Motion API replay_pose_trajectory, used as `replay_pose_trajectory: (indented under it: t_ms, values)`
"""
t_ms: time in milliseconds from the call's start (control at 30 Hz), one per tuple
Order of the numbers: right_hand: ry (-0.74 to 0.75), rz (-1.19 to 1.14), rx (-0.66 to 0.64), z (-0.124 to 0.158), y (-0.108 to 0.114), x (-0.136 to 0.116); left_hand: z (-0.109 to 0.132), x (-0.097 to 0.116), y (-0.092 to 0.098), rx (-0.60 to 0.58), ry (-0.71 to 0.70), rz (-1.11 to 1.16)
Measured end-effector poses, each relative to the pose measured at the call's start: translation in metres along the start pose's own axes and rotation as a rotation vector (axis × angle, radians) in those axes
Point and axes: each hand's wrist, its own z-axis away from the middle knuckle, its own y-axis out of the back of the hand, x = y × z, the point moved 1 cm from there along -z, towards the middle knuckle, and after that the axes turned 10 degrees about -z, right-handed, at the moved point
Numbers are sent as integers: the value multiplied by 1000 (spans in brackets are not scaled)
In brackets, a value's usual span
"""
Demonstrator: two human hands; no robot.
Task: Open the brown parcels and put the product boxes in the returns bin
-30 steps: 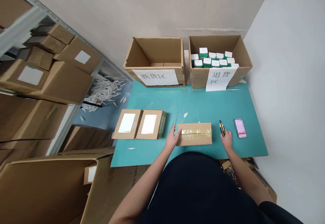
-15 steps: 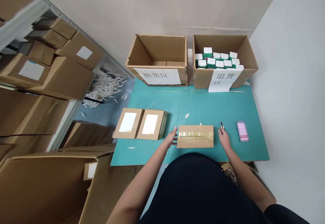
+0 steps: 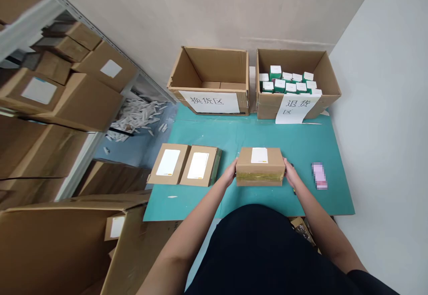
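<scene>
A closed cardboard box point(image 3: 261, 169) is gripped between my two hands over the front of the green table. A white label shows on its top, and clear tape runs along the side facing me. My left hand point(image 3: 230, 172) presses on its left end. On the right end lies my right hand point(image 3: 290, 172), its fingers partly hidden by the box. Parts of a utility knife point(image 3: 294, 192) show beside that hand; whether it is held or lies on the table I cannot tell. Left of my left hand lie two labelled cardboard boxes, one point(image 3: 198, 165) nearer and one point(image 3: 169, 163) farther.
At the back stand two open cartons with paper signs: the left carton point(image 3: 209, 101) and the right carton point(image 3: 265, 108), which holds several green-and-white boxes point(image 3: 279, 85). A blurred pink item point(image 3: 319, 175) lies right. Loaded shelves point(image 3: 83, 139) and a large open carton point(image 3: 67, 208) are left.
The box has been turned so its labelled face is up and its taped face toward me. My right hand has moved left onto the box's end; my left hand now grips the other end.
</scene>
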Motion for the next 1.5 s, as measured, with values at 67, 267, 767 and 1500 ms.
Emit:
replay_pose_trajectory:
  t_ms: [67,267,767,1500]
  values:
    - [66,47,-19,-6,-2,-4,-5,5,0,-24,-13,44]
    - [7,105,17,-11,2,13,-2,-6,6,13,-52,-17]
    - [215,72,-36,-19,-4,1,-16,0,3,30,-350,-180]
    - [233,490,334,49,73,77,74,-85,-17,172,-218,-58]
